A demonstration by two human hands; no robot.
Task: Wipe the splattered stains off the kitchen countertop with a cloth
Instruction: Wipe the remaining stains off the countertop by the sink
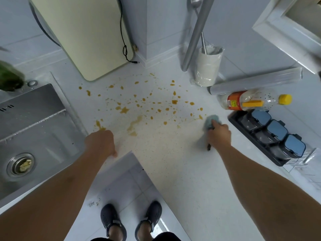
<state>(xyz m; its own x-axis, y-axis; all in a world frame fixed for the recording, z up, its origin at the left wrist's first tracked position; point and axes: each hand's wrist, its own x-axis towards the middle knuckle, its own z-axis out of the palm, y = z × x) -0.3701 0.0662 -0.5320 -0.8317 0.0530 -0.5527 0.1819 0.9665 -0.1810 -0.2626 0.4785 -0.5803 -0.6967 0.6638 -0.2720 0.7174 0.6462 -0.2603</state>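
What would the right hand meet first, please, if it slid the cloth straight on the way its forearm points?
The right hand with the blue-grey cloth points up-left, so it would probably first meet the nearest orange-brown splatter stains on the white countertop.

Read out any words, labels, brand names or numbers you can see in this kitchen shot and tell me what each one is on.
No text can be read anywhere in this view.
Lying bottle: its red and orange label carries a yellow patch and a small barcode-like block, too blurred to read.
Seasoning box set: blue lids, no visible print.
White utensil holder: no print visible.
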